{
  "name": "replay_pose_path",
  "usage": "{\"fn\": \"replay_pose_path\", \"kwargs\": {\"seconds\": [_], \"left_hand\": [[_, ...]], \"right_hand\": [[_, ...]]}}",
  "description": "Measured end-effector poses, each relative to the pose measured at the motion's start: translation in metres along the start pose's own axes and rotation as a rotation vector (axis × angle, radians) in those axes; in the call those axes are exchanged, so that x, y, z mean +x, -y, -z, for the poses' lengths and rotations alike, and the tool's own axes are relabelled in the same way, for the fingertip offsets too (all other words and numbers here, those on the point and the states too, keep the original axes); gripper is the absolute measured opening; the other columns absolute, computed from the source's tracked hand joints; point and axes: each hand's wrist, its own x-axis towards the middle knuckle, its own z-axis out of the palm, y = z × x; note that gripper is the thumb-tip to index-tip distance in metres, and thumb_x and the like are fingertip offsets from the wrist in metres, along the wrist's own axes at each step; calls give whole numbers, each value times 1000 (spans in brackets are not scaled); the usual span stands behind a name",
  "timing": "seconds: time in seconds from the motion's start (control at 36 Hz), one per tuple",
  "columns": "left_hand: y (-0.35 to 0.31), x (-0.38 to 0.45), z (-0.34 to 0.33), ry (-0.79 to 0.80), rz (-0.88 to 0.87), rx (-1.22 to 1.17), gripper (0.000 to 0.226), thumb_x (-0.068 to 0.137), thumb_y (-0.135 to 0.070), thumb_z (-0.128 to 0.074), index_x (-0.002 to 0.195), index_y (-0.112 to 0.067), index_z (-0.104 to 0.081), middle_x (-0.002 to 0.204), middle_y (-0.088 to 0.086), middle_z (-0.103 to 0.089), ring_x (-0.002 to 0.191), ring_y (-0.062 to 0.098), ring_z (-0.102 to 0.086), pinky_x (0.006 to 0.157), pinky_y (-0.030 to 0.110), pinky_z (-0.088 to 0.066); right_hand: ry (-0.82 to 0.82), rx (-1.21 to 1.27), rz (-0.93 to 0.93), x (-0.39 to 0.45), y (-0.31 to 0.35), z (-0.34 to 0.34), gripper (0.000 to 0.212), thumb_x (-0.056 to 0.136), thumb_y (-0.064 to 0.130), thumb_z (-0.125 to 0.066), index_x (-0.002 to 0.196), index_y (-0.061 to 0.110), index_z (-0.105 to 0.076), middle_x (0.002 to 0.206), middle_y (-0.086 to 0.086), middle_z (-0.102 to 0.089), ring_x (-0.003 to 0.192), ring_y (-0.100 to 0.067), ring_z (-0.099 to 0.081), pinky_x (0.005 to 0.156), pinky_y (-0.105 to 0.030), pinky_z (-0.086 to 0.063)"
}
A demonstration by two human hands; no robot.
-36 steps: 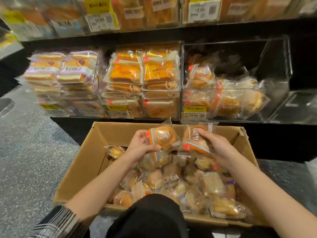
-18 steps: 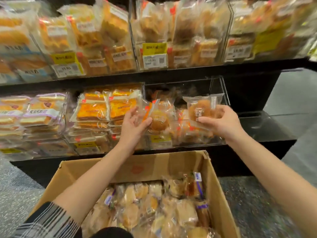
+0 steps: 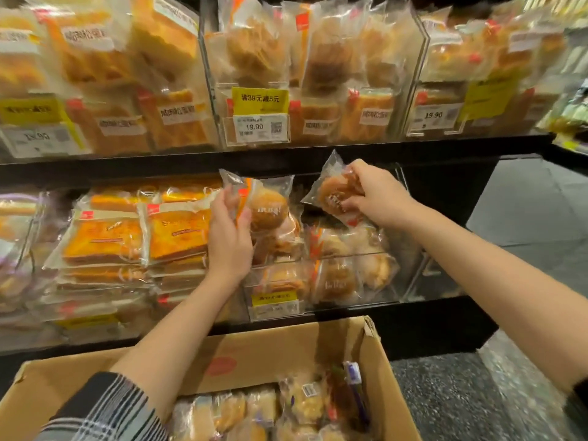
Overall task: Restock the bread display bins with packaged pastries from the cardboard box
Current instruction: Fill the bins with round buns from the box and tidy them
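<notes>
My left hand grips a clear-wrapped round bun by its left edge, holding it upright over the front of the clear display bin on the lower shelf. My right hand grips a second wrapped bun from above, tilted, over the same bin's right half. The bin holds several similar wrapped buns. Below, the open cardboard box holds several more packaged pastries.
Left of the bin lie stacks of flat orange-wrapped cakes. The upper shelf carries full bins with a yellow price tag. An empty clear bin stands to the right. Speckled grey floor lies beside the box.
Both hands have carried their buns from the box up to the lower-shelf bin. The right hand has turned palm-down over its bun, and the view has tilted upward.
</notes>
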Motion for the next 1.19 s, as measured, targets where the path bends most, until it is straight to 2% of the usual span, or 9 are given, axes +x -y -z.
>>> {"fn": "replay_pose_path", "kwargs": {"seconds": [0.11, 0.33, 0.47, 0.58, 0.69, 0.86, 1.03, 1.11, 1.19], "left_hand": [[9, -2, -3, -56, -30, 135, 51, 99, -35, -36, 142, -7, -35, 139, 12, -47, 137, 31, -35, 112, 56, -28], [6, 0, -6, -59, -44, 230, 50, 98, -33, -30, 140, -6, -36, 131, 13, -57, 139, 30, -35, 119, 32, 5], [4, -3, -7, -83, 18, 232, 45, 102, -26, -37, 143, -8, -34, 138, 13, -51, 145, 32, -19, 117, 53, -15], [3, -3, -8, -95, -17, 239, 45, 101, -24, -38, 143, -7, -35, 132, 12, -55, 138, 28, -32, 115, 56, -20], [4, -3, -8, -110, -70, 260, 49, 98, -26, -36, 142, -4, -35, 120, 12, -62, 125, 13, -33, 118, 49, -14], [5, -3, -7, -99, -70, 269, 50, 100, -26, -36, 145, -8, -30, 114, 12, -65, 126, 14, -34, 118, 38, -5], [-3, -6, -6, -73, -46, 255, 50, 102, -22, -39, 148, -11, -24, 121, 15, -63, 135, 18, -29, 119, 42, -4], [-7, -7, -5, -12, -23, 242, 53, 102, -23, -37, 150, -11, -18, 135, 15, -54, 143, 23, -18, 119, 47, -6], [-2, -4, -5, 66, 20, 260, 57, 102, -31, -31, 153, -18, -8, 152, 9, -36, 148, 26, -5, 120, 46, -7]], "right_hand": [[21, -224, 56, 21, -5, -7, 39, 85, 17, -69, 119, 14, -50, 116, -7, -47, 101, -28, -53, 88, -42, -47], [-90, -599, 209, 31, -16, -40, 61, 79, 5, -72, 133, 12, -44, 117, -8, -55, 106, -25, -53, 81, -33, -45], [-127, -415, 115, 37, -24, -68, 42, 84, 5, -67, 121, 10, -48, 98, -8, -65, 87, -23, -60, 75, -38, -55], [-48, -302, 75, 55, -25, -82, 42, 91, 4, -58, 131, 9, -48, 111, -11, -64, 102, -28, -61, 87, -36, -51], [64, -369, 33, 68, -24, -87, 34, 95, 7, -51, 129, 10, -54, 119, -12, -60, 108, -27, -59, 92, -34, -47], [-65, -659, 156, 51, -29, -90, 41, 98, 35, -49, 132, 11, -53, 131, -17, -51, 124, -33, -45, 106, -41, -33], [-239, -154, -47, 23, -8, -80, 36, 101, 34, -44, 126, 12, -57, 119, -5, -59, 112, -20, -54, 92, -32, -45], [-60, 524, -216, 2, 15, -73, 39, 100, 41, -42, 122, 14, -60, 109, -1, -66, 104, -18, -60, 86, -30, -48], [196, 811, -262, -12, 36, -73, 50, 94, 49, -50, 129, 14, -54, 114, -3, -63, 105, -20, -60, 93, -37, -52]]}}
